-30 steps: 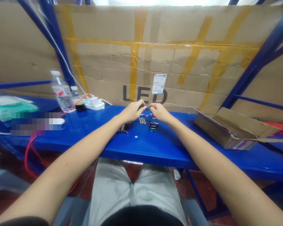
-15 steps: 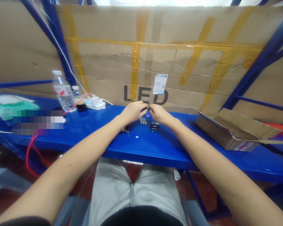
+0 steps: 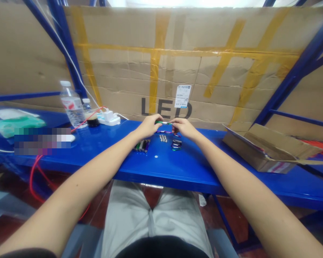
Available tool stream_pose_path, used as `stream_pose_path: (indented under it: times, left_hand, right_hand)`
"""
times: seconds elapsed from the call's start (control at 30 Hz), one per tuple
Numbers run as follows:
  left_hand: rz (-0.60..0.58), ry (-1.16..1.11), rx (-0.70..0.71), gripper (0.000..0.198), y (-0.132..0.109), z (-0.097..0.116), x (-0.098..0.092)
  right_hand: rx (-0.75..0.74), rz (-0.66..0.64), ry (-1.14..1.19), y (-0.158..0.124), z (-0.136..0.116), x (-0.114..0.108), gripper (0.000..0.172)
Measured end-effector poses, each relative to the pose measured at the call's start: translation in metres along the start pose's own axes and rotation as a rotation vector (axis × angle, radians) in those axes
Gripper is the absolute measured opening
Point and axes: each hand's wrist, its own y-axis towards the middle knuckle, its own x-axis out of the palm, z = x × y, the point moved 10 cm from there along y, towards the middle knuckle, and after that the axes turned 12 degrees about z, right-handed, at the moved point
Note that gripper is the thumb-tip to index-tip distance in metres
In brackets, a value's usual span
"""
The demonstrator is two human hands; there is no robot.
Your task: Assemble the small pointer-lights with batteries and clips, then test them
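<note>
**Black top [image 3: 164, 248], pale grey trousers [image 3: 126, 215]**

The top shows at 6 o'clock, plain, with a rounded outline. A dark sleeve [image 3: 29, 253] ends in a curved hem near 8 o'clock. Just above the top, the trousers spread toward 7 and 5 o'clock, creased, with a raised seam down the middle. Forearms [image 3: 94, 175] and fingers [image 3: 155, 117] are bare.

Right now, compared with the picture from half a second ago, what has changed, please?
The left hand has shifted left and the right hand slightly right, widening their gap. A slim green-and-silver rod now shows between them, apparently held by both. No release is visible. The carabiners, small metal pieces and open cardboard box stayed in place.
</note>
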Motion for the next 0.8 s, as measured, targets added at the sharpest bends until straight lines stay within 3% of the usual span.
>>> stream_pose_path:
  times: [0.2, 0.33, 0.4, 0.57, 0.63, 0.8]
  left_hand:
    - [0.052, -0.054, -0.071, 0.012, 0.002, -0.008, -0.005]
    - [0.083, -0.139, -0.069, 0.012, 0.002, 0.000, -0.009]
    - [0.086, -0.181, -0.042, 0.012, 0.001, 0.008, -0.009]
    - [0.059, -0.218, 0.169, 0.007, -0.002, 0.038, -0.009]
    - [0.033, -0.258, 0.185, 0.011, -0.001, 0.040, -0.006]
    - [-0.049, -0.748, -0.154, 0.058, 0.004, 0.017, 0.002]
  right_hand:
    - [-0.098, 0.042, -0.122, 0.008, 0.008, -0.007, 0.024]
    - [-0.283, 0.061, -0.187, 0.003, -0.010, -0.007, 0.020]
    - [-0.309, 0.034, -0.141, -0.002, -0.020, -0.004, 0.017]
    - [-0.179, -0.200, 0.055, -0.015, -0.022, 0.017, 0.023]
    - [-0.087, -0.261, 0.175, -0.019, -0.018, 0.023, 0.022]
    - [0.044, -0.250, 0.348, -0.022, -0.016, 0.028, 0.010]
